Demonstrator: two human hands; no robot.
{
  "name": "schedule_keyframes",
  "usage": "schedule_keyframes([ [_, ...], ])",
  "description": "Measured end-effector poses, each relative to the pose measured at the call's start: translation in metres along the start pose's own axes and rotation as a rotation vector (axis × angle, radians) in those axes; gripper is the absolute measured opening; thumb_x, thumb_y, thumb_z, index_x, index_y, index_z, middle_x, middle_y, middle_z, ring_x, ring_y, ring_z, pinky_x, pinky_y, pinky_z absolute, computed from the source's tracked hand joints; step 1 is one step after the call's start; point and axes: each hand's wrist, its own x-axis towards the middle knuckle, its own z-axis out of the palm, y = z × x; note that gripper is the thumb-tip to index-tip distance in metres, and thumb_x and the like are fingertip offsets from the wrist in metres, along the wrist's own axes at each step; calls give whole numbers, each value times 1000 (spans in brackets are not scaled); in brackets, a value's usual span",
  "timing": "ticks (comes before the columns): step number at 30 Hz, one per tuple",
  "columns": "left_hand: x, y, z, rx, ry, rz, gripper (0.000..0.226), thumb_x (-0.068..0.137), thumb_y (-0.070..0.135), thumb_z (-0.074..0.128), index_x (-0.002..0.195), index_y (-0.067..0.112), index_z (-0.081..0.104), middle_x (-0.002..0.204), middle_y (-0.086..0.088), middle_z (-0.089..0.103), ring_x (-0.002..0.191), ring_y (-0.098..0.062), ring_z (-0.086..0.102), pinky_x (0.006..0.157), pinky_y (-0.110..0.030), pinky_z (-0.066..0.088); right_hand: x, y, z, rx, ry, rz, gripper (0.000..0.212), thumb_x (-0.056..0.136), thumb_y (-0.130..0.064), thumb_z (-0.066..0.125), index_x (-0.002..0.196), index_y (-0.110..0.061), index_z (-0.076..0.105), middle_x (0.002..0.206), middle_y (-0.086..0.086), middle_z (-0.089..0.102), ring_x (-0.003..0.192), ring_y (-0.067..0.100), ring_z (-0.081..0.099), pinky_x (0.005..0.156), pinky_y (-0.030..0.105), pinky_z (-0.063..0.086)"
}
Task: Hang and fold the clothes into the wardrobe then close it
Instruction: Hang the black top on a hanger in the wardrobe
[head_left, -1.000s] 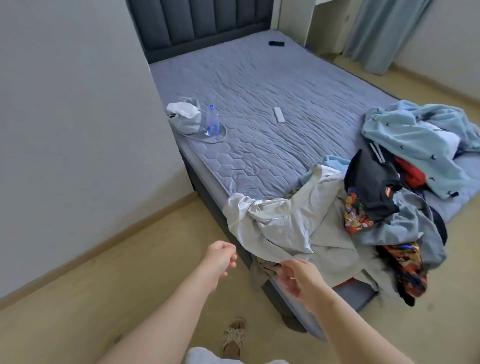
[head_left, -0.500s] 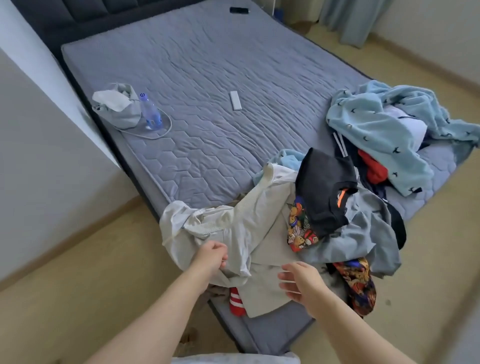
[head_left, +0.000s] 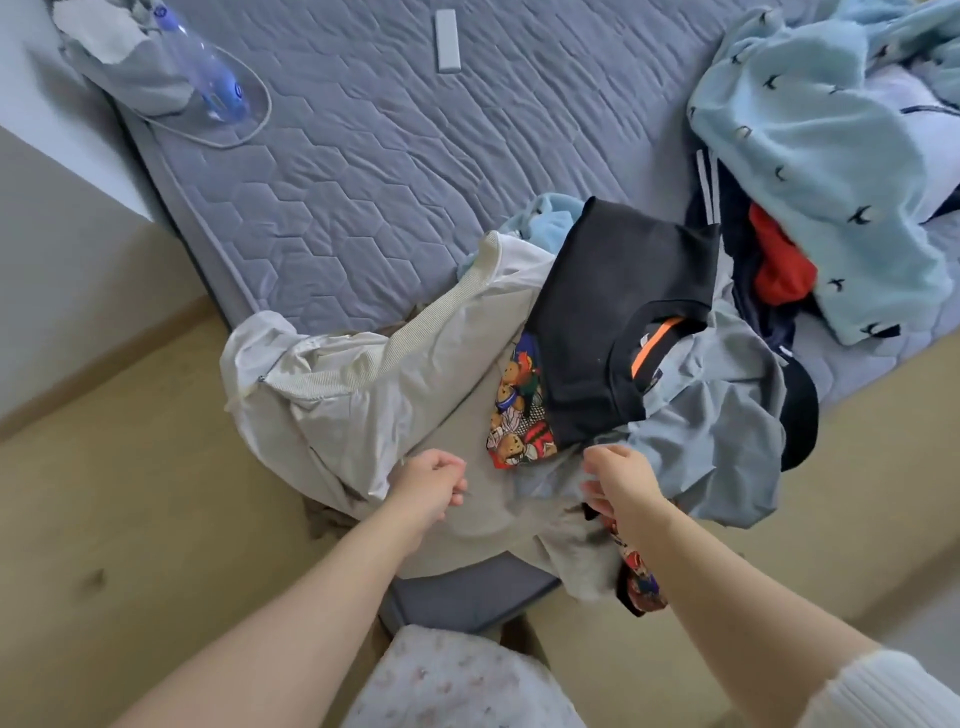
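Note:
A heap of clothes lies on the near corner of the grey quilted bed (head_left: 363, 218). A cream jacket (head_left: 332, 395) hangs over the bed's edge. Beside it are a beige garment (head_left: 493, 514), a bear-print cloth (head_left: 517, 410), a black top (head_left: 608, 322) and a grey-blue shirt (head_left: 717, 431). My left hand (head_left: 431, 480) is curled at the jacket's lower edge and grips it. My right hand (head_left: 618, 480) curls its fingers into the beige garment, just under the grey-blue shirt's hem. The wardrobe is out of view.
A light blue fleece (head_left: 810, 171) covers red and navy clothes at the right. A water bottle (head_left: 202, 67), a grey pouch (head_left: 124, 67) and a white remote (head_left: 448, 40) lie further up the bed. Beige floor (head_left: 130, 493) lies left and right of the bed corner.
I have stepped closer and look more steeply down at the heap. My right hand went from flat and open over the beige garment to curled into it. My left hand stays at the jacket.

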Motion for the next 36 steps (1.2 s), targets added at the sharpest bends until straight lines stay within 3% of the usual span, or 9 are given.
schedule_keyframes([
  [5, 2, 7, 27, 95, -53, 9, 13, 95, 24, 45, 85, 22, 54, 74, 5, 57, 60, -7, 52, 50, -18, 36, 15, -14, -21, 275, 23, 134, 10, 91, -15, 51, 87, -11, 43, 74, 5, 40, 58, 18, 42, 52, 26, 34],
  [8, -2, 9, 33, 105, -55, 17, 17, 95, 24, 45, 80, 25, 54, 75, 6, 59, 63, -7, 54, 53, -18, 37, 22, -22, -28, 520, -9, 246, 28, 92, -23, 54, 118, -15, 48, 114, 5, 52, 99, 23, 56, 79, 30, 44],
  [11, -6, 10, 35, 95, -46, -13, 16, 95, 22, 45, 82, 24, 54, 76, 5, 58, 63, -7, 53, 54, -18, 37, 24, -34, -27, 610, -7, 274, 37, 92, -25, 56, 126, -18, 46, 128, 3, 50, 101, 21, 56, 77, 27, 45],
  [15, -12, 13, 33, 60, -47, -25, 11, 95, 21, 45, 90, 19, 54, 77, 4, 57, 63, -7, 53, 55, -19, 36, 28, -43, -24, 561, 0, 322, 16, 91, -26, 58, 104, -19, 51, 83, -3, 52, 55, 8, 45, 35, 16, 35],
  [17, -14, 12, 29, 48, -39, -7, 11, 95, 21, 45, 91, 19, 55, 77, 4, 57, 64, -7, 54, 56, -19, 36, 33, -46, -23, 478, -13, 312, 14, 91, -26, 57, 98, -18, 47, 68, -4, 40, 46, 8, 29, 33, 13, 28],
  [23, -19, 8, 13, 9, -1, -7, 11, 95, 21, 45, 91, 19, 55, 78, 4, 58, 65, -7, 54, 56, -19, 38, 25, -51, -14, 222, 23, 87, 7, 91, -18, 53, 89, -16, 47, 70, 1, 43, 56, 10, 37, 50, 21, 35],
  [28, -30, 10, -5, -12, 4, 61, 12, 91, 15, 50, 83, 24, 54, 82, 3, 59, 67, -7, 58, 57, -20, 39, -10, -69, 4, 69, -55, -229, 35, 82, -19, 61, 68, -17, 28, 66, 0, 29, 58, 15, 27, 57, 29, 26],
  [32, -50, 22, -26, -51, 0, 198, 27, 87, 16, 62, 111, 19, 50, 94, 2, 60, 79, -14, 59, 62, -21, 43, -57, -104, 18, 190, -183, -388, 23, 84, -10, 60, 68, -20, 46, 69, -7, 55, 60, 4, 51, 54, 18, 42],
  [36, -75, 41, -52, -111, 6, 357, 53, 81, 11, 69, 128, 18, 43, 112, 0, 52, 96, -15, 53, 81, -28, 45, -102, -139, 25, 220, -248, -447, 17, 83, -12, 59, 74, -19, 47, 86, 4, 54, 80, 18, 53, 70, 29, 45],
])
